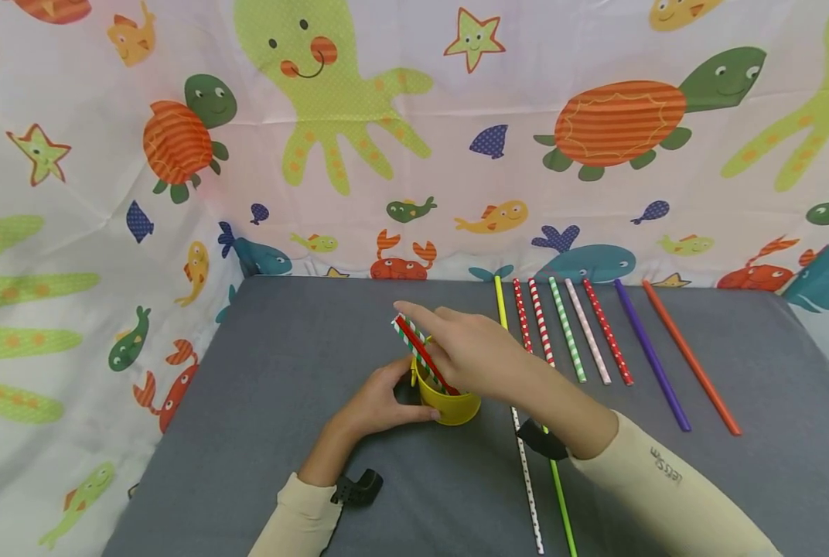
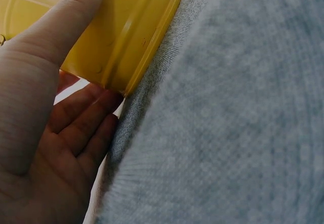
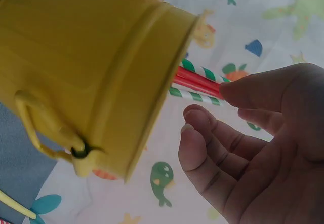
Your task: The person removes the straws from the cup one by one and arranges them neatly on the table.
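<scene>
A small yellow bucket stands on the grey cloth, tilt not clear. My left hand holds its left side, thumb near the front and fingers behind; the left wrist view shows the thumb along the bucket wall. Out of the bucket's mouth lean a red straw and green-and-white striped straws. My right hand is over the rim, index finger stretched past the straw tops. In the right wrist view one digit touches the red straw's end, while the other fingers hang loosely bent, apart from the straws.
Right of the bucket lie several straws in a row, among them a yellow straw, a purple straw and an orange straw. A lime green straw and a dotted white straw lie nearer. A sea-animal curtain hangs behind.
</scene>
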Available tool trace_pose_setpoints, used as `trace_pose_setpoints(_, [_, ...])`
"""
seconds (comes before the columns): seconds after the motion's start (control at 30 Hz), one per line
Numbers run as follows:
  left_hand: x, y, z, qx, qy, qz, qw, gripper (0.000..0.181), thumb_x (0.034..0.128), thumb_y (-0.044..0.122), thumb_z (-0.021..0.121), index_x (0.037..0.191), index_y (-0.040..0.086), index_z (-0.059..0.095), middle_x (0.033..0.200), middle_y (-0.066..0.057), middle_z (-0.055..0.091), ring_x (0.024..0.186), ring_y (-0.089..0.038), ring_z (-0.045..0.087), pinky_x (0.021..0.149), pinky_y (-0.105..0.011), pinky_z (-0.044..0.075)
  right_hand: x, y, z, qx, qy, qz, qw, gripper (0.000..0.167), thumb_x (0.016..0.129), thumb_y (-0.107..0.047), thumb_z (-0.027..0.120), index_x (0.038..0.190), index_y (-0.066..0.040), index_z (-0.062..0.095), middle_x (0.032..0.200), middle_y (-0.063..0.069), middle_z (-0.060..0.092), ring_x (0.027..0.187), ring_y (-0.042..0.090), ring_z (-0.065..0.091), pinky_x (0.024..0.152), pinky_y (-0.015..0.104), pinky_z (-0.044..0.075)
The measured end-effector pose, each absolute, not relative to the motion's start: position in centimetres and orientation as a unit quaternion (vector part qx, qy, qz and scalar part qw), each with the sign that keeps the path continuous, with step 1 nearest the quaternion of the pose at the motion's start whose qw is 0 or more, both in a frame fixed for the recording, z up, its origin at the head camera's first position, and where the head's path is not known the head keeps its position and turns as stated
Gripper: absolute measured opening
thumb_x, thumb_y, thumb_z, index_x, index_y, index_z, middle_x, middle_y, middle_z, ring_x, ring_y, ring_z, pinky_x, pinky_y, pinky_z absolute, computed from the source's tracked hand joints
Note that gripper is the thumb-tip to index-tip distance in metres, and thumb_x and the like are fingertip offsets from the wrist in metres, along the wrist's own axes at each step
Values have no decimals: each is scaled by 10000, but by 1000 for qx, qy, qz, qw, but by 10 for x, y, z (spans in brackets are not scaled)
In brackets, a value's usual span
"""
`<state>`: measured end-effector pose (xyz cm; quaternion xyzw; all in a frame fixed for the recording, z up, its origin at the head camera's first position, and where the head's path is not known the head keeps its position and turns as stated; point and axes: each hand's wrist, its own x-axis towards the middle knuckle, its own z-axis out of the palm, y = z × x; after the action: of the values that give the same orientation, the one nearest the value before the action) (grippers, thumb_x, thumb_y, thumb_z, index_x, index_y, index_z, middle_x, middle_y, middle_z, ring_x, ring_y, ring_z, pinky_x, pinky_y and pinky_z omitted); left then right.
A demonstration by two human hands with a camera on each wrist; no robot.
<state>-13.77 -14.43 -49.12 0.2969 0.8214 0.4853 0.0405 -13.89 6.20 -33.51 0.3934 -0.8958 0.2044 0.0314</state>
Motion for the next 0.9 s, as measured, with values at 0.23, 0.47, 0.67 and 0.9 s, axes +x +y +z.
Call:
trace_pose_setpoints(0.23, [-125, -140, -460, 297, 822, 484, 40, 761, 755, 131, 902, 1406, 43, 518, 1268, -69, 636, 1123, -193, 595, 1019, -372, 450, -145, 58, -339, 381, -902, 198, 34, 542, 925, -100, 682, 1441, -134, 519, 962, 43, 646, 657, 126, 543, 557, 254, 472])
trace_pose_setpoints(0.47, [-121, -140, -454, 298, 820, 488, 38, 741, 754, 113, 899, 1395, 38, 533, 1284, -67, 631, 1145, -197, 589, 1032, -370, 440, -144, 71, -343, 345, -899, 263, 59, 466, 899, -53, 717, 1321, -126, 533, 1031, 47, 676, 805, 171, 653, 630, 309, 556])
trace_pose_setpoints(0.67, [-121, -141, -454, 292, 826, 481, 38, 757, 752, 134, 905, 1404, 41, 532, 1306, -68, 622, 1162, -204, 579, 1049, -384, 427, -139, 79, -353, 336, -890, 300, 71, 542, 867, 5, 750, 1318, -103, 469, 895, 25, 638, 627, 110, 541, 589, 255, 529])
trace_pose_setpoints(0.9, [-129, -142, -473, 289, 827, 480, 43, 812, 744, 159, 914, 1441, 69, 507, 1362, -59, 592, 1209, -210, 557, 1074, -427, 404, -138, 79, -369, 336, -892, 295, 73, 748, 825, 34, 768, 1443, -129, 380, 871, 3, 619, 584, 84, 504, 560, 233, 490])
